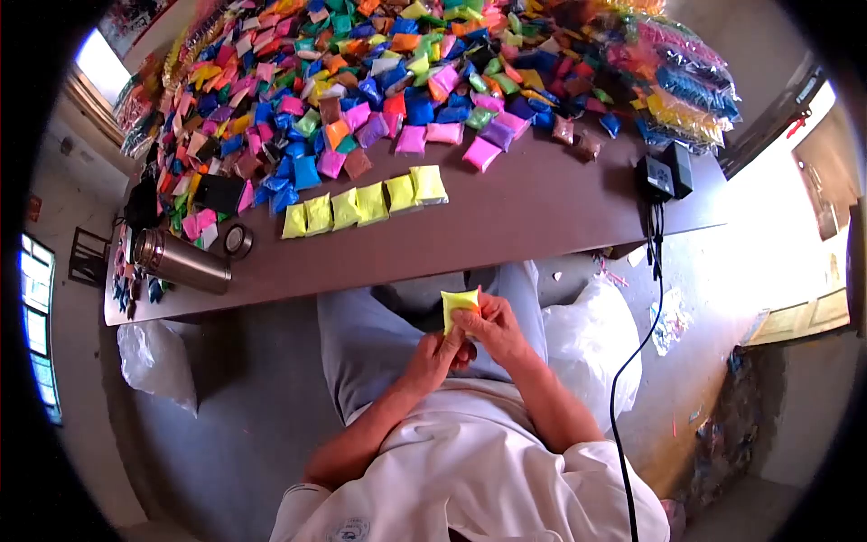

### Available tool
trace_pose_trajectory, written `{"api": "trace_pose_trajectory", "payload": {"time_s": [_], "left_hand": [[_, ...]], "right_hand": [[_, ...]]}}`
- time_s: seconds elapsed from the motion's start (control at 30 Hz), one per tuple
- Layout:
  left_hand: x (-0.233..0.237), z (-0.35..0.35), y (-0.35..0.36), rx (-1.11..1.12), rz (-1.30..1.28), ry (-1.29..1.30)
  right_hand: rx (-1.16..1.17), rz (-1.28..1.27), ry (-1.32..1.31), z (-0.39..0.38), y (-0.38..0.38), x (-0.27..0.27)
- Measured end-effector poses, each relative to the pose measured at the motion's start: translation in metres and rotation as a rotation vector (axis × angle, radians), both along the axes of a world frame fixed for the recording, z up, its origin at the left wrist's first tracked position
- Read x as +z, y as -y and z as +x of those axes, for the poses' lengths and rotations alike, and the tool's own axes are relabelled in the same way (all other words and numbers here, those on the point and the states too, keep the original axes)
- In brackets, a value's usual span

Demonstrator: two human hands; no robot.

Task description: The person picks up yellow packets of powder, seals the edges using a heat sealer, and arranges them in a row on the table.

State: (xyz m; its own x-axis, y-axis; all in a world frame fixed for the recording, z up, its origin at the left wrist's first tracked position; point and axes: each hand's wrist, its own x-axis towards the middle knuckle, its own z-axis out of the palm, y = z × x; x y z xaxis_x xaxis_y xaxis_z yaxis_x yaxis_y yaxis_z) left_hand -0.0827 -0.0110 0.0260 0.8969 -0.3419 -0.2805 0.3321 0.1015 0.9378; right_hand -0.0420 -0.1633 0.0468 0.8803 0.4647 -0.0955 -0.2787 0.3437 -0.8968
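Observation:
Above my lap, just off the table's near edge, a small yellow packet point(458, 303) is between my two hands. My right hand point(497, 327) grips it from the right, thumb lying across its front. From below, my left hand point(440, 355) closes on its lower left part, fingers curled; some of them are hidden. Beyond them on the table, a row of several similar yellow packets point(371, 204) lies side by side, slightly overlapping.
A heap of multicoloured packets point(370, 90) covers the far side of the brown table point(506, 217). At left lie a steel flask point(185, 260) and its lid point(238, 240). A black device point(657, 178) trails a cable at right. Plastic bags point(591, 339) flank my legs.

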Motion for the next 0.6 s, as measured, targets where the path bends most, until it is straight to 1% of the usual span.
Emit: {"api": "trace_pose_trajectory", "payload": {"time_s": [0.1, 0.17, 0.2, 0.23, 0.27, 0.3, 0.37, 0.4, 0.43, 0.47, 0.5, 0.57, 0.6], "left_hand": [[-0.002, 0.002, -0.001, 0.045, -0.006, 0.023], [0.006, 0.002, 0.002, 0.060, 0.010, 0.033], [0.012, -0.001, 0.004, 0.046, 0.055, 0.008], [0.017, -0.002, 0.006, 0.033, 0.100, -0.019], [0.008, -0.002, 0.009, 0.081, 0.033, -0.082], [0.001, 0.000, 0.009, 0.080, 0.026, -0.085], [-0.006, 0.004, 0.001, 0.093, 0.030, -0.006], [-0.006, 0.004, -0.001, 0.131, 0.023, -0.046], [-0.005, 0.004, -0.002, 0.131, 0.022, -0.048], [-0.005, 0.005, -0.003, 0.177, 0.016, -0.041], [-0.004, 0.007, -0.005, 0.224, 0.011, -0.036], [0.006, 0.014, -0.009, 0.241, 0.012, 0.004], [0.013, 0.019, -0.011, 0.259, 0.011, 0.045]], "right_hand": [[-0.001, 0.067, -0.043, 0.001, 0.000, 0.004], [-0.029, -0.048, -0.027, 0.001, 0.001, 0.002], [-0.053, -0.151, 0.021, 0.003, 0.002, -0.005], [-0.060, -0.156, 0.029, 0.008, 0.002, -0.008], [-0.125, -0.171, 0.084, 0.012, 0.001, -0.009], [-0.185, -0.187, 0.132, 0.015, 0.002, -0.013], [-0.375, -0.223, 0.176, 0.042, 0.007, -0.016], [-0.482, -0.227, 0.209, 0.059, 0.008, -0.011], [-0.506, -0.312, 0.225, 0.073, 0.013, 0.003], [-0.530, -0.396, 0.241, 0.087, 0.019, 0.017], [-0.555, -0.547, 0.228, 0.104, 0.025, 0.016], [-0.654, -0.733, 0.429, 0.136, 0.025, 0.012], [-0.646, -0.737, 0.424, 0.147, 0.024, 0.011]]}}
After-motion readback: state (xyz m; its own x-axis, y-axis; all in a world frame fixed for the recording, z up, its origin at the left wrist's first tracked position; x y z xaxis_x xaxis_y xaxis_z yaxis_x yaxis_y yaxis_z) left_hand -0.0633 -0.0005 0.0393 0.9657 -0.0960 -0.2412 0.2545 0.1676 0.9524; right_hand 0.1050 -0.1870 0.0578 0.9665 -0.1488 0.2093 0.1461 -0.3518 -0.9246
